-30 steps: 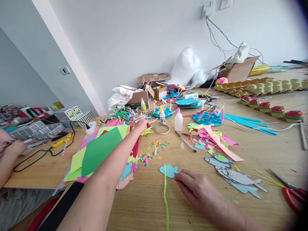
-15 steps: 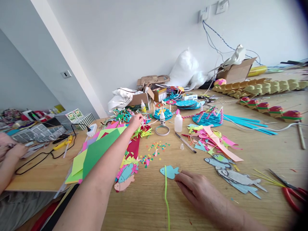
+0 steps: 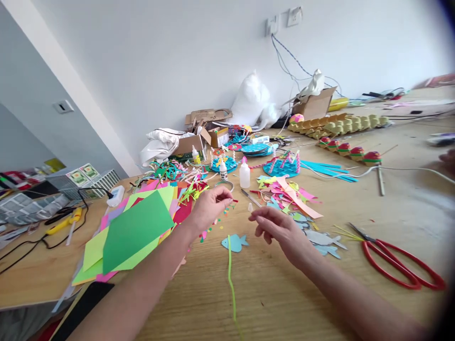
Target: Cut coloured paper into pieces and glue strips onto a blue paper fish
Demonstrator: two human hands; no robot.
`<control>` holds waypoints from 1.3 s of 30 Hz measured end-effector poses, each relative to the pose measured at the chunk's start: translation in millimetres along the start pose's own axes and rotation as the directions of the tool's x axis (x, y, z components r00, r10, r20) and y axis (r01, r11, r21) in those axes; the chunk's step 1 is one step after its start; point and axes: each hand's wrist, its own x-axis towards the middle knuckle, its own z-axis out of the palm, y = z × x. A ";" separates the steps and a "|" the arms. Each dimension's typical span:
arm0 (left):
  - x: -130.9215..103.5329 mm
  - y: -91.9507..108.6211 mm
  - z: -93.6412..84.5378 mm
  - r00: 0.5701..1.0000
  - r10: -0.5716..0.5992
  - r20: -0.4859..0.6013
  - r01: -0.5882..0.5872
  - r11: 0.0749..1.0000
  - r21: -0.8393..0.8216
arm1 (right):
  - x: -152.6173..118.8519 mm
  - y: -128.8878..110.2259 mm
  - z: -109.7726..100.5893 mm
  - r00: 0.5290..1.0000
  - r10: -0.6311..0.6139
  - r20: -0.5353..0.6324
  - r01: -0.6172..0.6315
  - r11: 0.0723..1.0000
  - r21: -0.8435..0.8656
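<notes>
My left hand [image 3: 212, 204] is raised over the table, its fingertips pinching a small red strip [image 3: 234, 201]. Across from it my right hand [image 3: 275, 225] hovers with fingers curled but apart, holding nothing. Below and between them a blue paper fish [image 3: 239, 243] lies flat on the wood. A long yellow-green paper strip [image 3: 231, 279] lies across the fish and runs toward the front edge. Colored confetti [image 3: 209, 229] is scattered near my left hand, which partly hides it.
Colored paper sheets [image 3: 137, 234] are stacked at the left. Red-handled scissors [image 3: 398, 263] rest at the right, near gray paper fish [image 3: 325, 238]. A glue bottle [image 3: 245, 174] stands behind my hands, beside paper scraps [image 3: 284, 189]. Part of another person's hand [image 3: 448, 158] shows at the right edge.
My left hand has come back from the scrap pile with a red strip. My right hand has lifted off the fish's tail and opened. The view has turned right.
</notes>
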 end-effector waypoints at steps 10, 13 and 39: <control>-26.8 7.1 40.0 0.984 0.180 -0.001 -0.175 0.958 0.226 | -1.8 3.9 8.8 0.986 0.105 0.132 -0.152 0.897 0.416; -28.2 3.9 43.6 0.994 0.107 0.005 -0.106 0.985 0.139 | -1.2 6.8 7.2 0.987 0.094 0.129 -0.140 0.892 0.430; -29.3 -15.0 45.5 0.969 -0.156 0.190 0.214 0.915 -0.341 | 2.2 8.6 7.5 0.998 -0.014 0.054 0.019 0.995 -0.094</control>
